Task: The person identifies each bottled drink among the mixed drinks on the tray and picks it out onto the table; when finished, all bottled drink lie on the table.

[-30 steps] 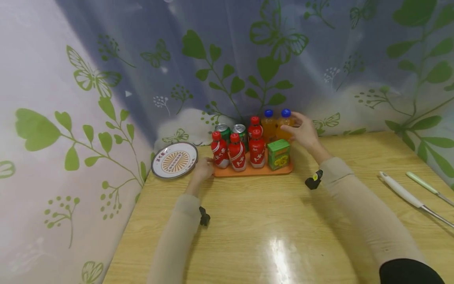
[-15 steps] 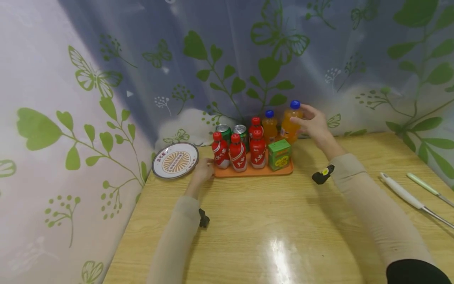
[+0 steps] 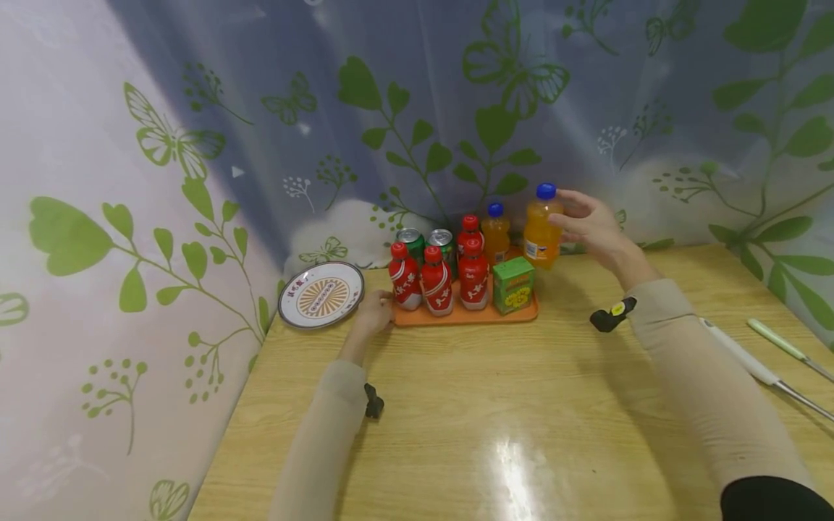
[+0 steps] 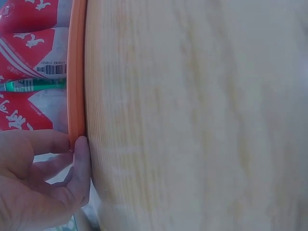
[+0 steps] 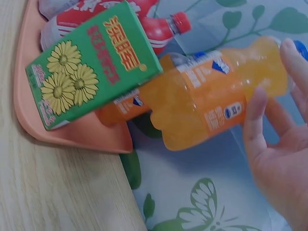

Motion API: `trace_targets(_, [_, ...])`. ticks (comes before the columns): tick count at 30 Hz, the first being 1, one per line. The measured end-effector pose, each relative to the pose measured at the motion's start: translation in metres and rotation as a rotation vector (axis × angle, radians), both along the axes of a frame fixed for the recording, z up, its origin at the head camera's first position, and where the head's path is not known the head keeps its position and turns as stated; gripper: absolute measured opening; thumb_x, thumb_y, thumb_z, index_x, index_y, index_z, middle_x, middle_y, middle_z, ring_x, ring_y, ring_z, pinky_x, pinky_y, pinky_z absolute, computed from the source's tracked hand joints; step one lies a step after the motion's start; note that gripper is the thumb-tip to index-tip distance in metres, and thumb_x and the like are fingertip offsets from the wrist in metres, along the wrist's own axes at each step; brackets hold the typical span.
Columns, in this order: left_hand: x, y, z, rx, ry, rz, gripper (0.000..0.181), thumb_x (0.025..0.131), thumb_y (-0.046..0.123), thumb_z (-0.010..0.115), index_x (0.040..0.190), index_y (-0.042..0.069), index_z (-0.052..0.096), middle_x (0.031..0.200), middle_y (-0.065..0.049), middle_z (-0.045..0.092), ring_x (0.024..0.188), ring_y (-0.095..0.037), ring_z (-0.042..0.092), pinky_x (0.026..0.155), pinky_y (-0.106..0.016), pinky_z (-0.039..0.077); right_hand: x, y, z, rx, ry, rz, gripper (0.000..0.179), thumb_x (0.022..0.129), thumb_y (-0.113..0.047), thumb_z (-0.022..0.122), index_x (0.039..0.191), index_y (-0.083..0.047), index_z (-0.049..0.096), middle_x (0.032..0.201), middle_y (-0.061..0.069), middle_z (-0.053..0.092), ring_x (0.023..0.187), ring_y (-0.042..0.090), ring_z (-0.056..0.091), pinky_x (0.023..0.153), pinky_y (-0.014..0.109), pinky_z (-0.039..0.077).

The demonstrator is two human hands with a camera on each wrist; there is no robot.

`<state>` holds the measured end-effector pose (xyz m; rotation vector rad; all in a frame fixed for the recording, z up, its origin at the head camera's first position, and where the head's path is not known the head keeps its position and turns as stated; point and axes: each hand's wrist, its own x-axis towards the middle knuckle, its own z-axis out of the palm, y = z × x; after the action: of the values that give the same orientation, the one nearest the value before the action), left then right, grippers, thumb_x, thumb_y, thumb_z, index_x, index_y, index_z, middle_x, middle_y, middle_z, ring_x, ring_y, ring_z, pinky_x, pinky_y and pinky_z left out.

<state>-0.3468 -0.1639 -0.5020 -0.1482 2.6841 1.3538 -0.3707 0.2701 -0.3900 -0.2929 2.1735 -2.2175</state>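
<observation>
- Gripping an orange drink bottle (image 3: 541,231) near its blue cap, the right hand (image 3: 589,228) holds it upright, lifted clear just off the right rear corner of the orange tray (image 3: 521,314); the head view shows the bottle's long axis vertical and the hand on its right side, fingers curled round the neck.
- Head view, left of the tray: the left hand (image 3: 374,311) pinches the tray's left front edge, and a round patterned plate (image 3: 321,294) lies on the table (image 3: 469,405) just beyond it.
- Head view, count on the tray: four red-capped bottles (image 3: 436,286), two green cans (image 3: 425,239), one more orange bottle (image 3: 496,231), one green carton (image 3: 512,284). Two long-handled utensils (image 3: 749,358) lie well right of the tray.
- Left wrist view: curled fingers (image 4: 79,168) clamp the tray rim (image 4: 76,72), red labels behind it.
- Right wrist view: the orange drink bottle (image 5: 211,103) sits against the fingertips (image 5: 255,115), beside and behind the green carton (image 5: 91,62) at the tray's corner (image 5: 72,137); the second orange bottle (image 5: 120,108) shows behind the carton.
</observation>
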Motion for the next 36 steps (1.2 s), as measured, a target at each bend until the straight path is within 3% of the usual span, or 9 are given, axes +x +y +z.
trace_targets(8, [0.001,-0.002,0.003,-0.006,-0.007,0.001,0.060,0.089,-0.009,0.053,0.149,-0.001,0.054,0.140,-0.030,0.062,0.070,-0.013,0.061,0.061,-0.019,0.061,-0.002,0.016,-0.002,-0.072,-0.004,0.064,0.040,0.100,-0.007,0.068,0.135,-0.026,0.063,0.116,-0.015,0.074,0.100,0.006,0.072,0.077,0.024,0.065])
trace_targets(17, [0.001,-0.004,0.004,-0.053,-0.016,-0.001,0.064,0.086,-0.007,0.054,0.149,0.001,0.055,0.132,-0.028,0.066,0.071,-0.013,0.060,0.061,-0.019,0.058,-0.009,0.035,-0.012,-0.071,-0.010,0.066,0.040,0.101,-0.006,0.066,0.134,-0.029,0.065,0.117,-0.016,0.073,0.103,0.005,0.070,0.080,0.023,0.063])
trace_targets(23, [0.001,-0.004,0.004,-0.046,-0.017,-0.011,0.061,0.089,-0.005,0.054,0.150,0.000,0.052,0.136,-0.028,0.065,0.074,-0.014,0.060,0.064,-0.020,0.060,-0.013,0.045,-0.025,-0.042,-0.019,0.026,0.042,0.100,-0.006,0.068,0.135,-0.029,0.063,0.116,-0.019,0.073,0.103,0.002,0.071,0.080,0.020,0.063])
trace_targets(36, [-0.002,0.000,0.000,-0.043,-0.026,-0.004,0.066,0.084,-0.007,0.055,0.150,0.000,0.052,0.138,-0.027,0.064,0.074,-0.015,0.062,0.066,-0.023,0.063,-0.020,0.051,-0.053,0.066,0.029,-0.096,0.045,0.097,-0.004,0.071,0.134,-0.027,0.059,0.105,-0.027,0.072,0.094,-0.003,0.070,0.075,0.020,0.065])
